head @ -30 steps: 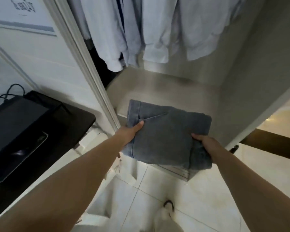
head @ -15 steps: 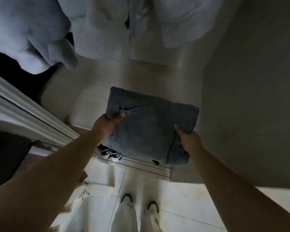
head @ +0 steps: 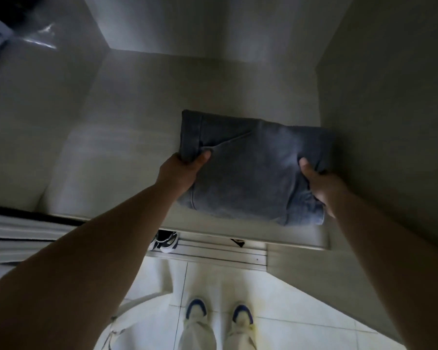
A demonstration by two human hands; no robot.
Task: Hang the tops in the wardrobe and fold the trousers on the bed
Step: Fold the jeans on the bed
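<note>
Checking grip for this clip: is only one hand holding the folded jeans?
No: the left hand and the right hand each grip a side of the jeans.

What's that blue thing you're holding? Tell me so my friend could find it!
Look inside the pale wardrobe, just above its bottom shelf. There the left hand and right hand grip the sides of the folded jeans. It is the only blue denim bundle there, with a seam slanting across its top.
</note>
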